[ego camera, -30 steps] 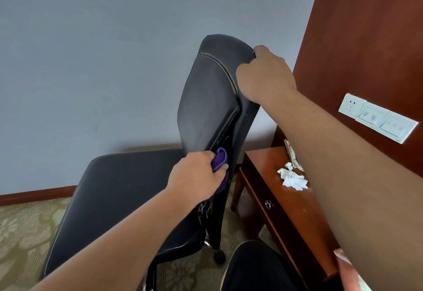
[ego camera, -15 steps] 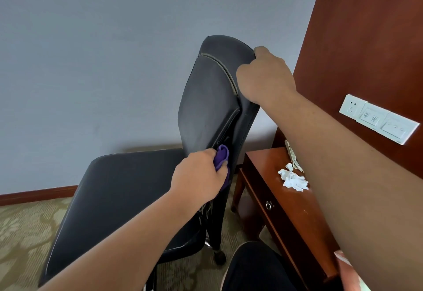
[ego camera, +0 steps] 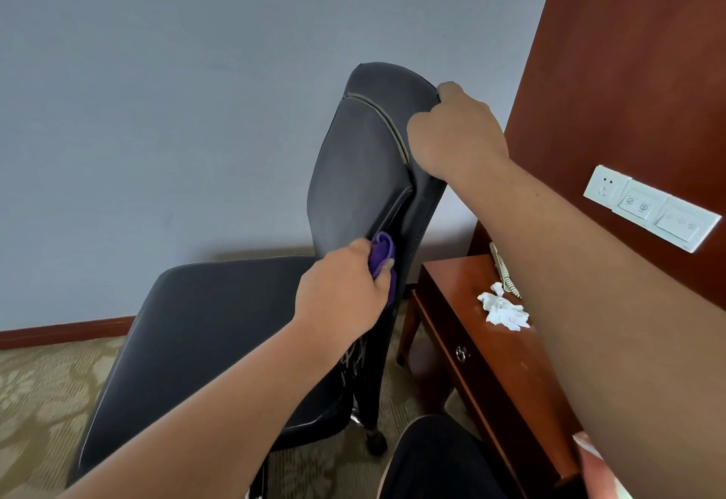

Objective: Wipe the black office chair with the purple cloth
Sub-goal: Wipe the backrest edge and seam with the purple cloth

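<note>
- Most of my view is grey wall (ego camera: 176,105), with a red-brown wood panel (ego camera: 628,86) running up the right side.
- Patterned carpet (ego camera: 39,400) covers the floor at the lower left, with a wooden skirting strip where it meets the wall.
- Next in size is the black chair (ego camera: 353,168). It stands in the middle, seat toward the left and backrest upright, close to the wall.
- Just right of the chair is a wooden side table (ego camera: 483,361), its back edge against the panel and a small metal knob (ego camera: 461,353) on its front.
- My operator's right hand (ego camera: 455,133) is at the top right corner of the backrest, with its fingers curled round the edge and gripping it.
- The left hand (ego camera: 340,294) is lower down, at the side edge of the backrest just above the seat. Its fingers are closed round the cloth.
- A white switch plate (ego camera: 648,208) is fixed to the panel above the table.
- A crumpled white tissue (ego camera: 503,308) lies on the tabletop, near its back edge.
- The purple cloth (ego camera: 381,253) is smallest — a bunched wad sticking out of the left fist and pressed against the seam where the back pad meets the frame. How much of it sits inside the fist I cannot tell.
</note>
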`<state>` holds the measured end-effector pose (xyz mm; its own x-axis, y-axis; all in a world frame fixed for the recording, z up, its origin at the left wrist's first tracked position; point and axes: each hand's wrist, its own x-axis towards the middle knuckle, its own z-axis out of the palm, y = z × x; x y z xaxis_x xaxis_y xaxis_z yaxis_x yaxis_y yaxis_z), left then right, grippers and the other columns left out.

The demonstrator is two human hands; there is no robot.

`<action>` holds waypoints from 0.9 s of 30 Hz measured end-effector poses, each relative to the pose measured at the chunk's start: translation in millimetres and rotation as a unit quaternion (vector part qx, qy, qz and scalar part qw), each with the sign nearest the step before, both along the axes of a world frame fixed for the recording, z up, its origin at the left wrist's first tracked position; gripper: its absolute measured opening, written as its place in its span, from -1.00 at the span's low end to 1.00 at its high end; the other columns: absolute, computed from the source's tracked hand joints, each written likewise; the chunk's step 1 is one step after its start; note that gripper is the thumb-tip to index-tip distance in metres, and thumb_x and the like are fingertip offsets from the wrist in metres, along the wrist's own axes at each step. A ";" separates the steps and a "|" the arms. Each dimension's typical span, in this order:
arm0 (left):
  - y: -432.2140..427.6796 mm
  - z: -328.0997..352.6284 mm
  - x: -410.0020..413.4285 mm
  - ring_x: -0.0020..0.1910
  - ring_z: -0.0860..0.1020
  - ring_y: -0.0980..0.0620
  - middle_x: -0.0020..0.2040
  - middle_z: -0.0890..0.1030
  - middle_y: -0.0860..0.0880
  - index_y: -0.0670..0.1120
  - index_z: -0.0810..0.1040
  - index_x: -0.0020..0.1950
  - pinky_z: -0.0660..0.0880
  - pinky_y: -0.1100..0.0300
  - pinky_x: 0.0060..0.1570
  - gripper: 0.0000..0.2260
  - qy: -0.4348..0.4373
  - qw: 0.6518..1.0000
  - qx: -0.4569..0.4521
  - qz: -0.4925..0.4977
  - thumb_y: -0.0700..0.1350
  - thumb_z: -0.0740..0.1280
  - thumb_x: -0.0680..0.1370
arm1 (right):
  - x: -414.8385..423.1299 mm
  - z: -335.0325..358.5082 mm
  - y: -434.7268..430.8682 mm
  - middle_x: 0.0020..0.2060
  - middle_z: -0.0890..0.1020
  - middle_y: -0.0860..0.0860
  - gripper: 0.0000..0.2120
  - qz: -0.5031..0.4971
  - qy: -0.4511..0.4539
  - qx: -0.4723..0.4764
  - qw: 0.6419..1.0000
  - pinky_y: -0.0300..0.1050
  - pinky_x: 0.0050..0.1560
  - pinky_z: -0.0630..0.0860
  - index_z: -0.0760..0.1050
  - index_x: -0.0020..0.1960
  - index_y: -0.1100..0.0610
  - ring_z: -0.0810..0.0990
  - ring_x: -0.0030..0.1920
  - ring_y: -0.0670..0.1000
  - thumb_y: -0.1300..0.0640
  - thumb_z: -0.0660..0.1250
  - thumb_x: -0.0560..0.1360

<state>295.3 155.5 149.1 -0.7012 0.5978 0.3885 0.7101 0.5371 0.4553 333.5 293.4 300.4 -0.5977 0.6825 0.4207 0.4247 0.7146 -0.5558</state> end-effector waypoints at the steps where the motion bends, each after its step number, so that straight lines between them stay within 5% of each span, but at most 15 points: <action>1: -1.8 -5.3 0.7 -0.26 0.55 0.02 -0.26 0.50 0.13 0.03 0.48 0.08 0.51 0.13 -0.23 -0.75 0.007 1.000 -0.019 0.002 0.18 0.18 0.66 | 0.0 -0.3 0.2 -0.07 0.51 0.01 -0.60 0.000 0.000 -0.002 1.000 -0.06 -0.21 0.38 0.35 0.30 0.11 0.51 -0.07 0.10 0.12 0.11 0.47; 10: -14.6 7.6 -16.2 -0.23 0.60 0.07 -0.17 0.61 0.10 0.04 0.41 0.06 0.52 0.12 -0.24 -0.76 -0.038 0.993 0.116 0.004 0.18 0.31 0.61 | -2.1 0.6 -1.4 -0.06 0.50 0.02 -0.60 0.000 0.005 -0.001 1.000 -0.06 -0.18 0.38 0.35 0.31 0.11 0.51 -0.07 0.12 0.13 0.11 0.47; 15: -10.9 10.4 -22.2 -0.28 0.59 0.05 -0.22 0.61 0.07 0.03 0.39 0.01 0.52 0.12 -0.29 -0.79 -0.033 0.994 0.097 -0.026 0.15 0.28 0.63 | -1.6 0.2 0.3 -0.02 0.55 0.03 -0.57 0.000 0.005 -0.003 1.000 -0.08 -0.23 0.35 0.35 0.33 0.11 0.51 -0.06 0.11 0.13 0.11 0.46; 22: -26.7 -14.4 -37.4 -0.26 0.56 0.04 -0.23 0.61 0.03 0.03 0.40 -0.10 0.42 0.18 -0.29 -0.79 -0.184 0.975 0.121 -0.008 0.09 0.31 0.63 | 0.0 1.1 -3.3 -0.01 0.53 0.04 -0.58 -0.005 -0.002 -0.004 1.000 -0.06 -0.20 0.36 0.35 0.31 0.12 0.51 -0.05 0.14 0.13 0.11 0.46; 27: -16.6 14.9 -29.6 -0.24 0.54 0.12 -0.18 0.59 0.05 0.07 0.40 -0.11 0.37 0.29 -0.28 -0.80 -0.172 0.971 0.161 -0.037 0.10 0.30 0.64 | 0.9 1.9 -7.2 0.01 0.53 0.04 -0.55 -0.007 -0.002 -0.007 1.000 -0.06 -0.19 0.40 0.33 0.35 0.11 0.51 -0.05 0.13 0.14 0.11 0.47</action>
<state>265.6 138.9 164.0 -0.7823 0.5380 0.3139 0.5175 0.2811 0.8082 334.3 286.2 302.3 -0.5899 0.6961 0.4091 0.4369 0.7013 -0.5632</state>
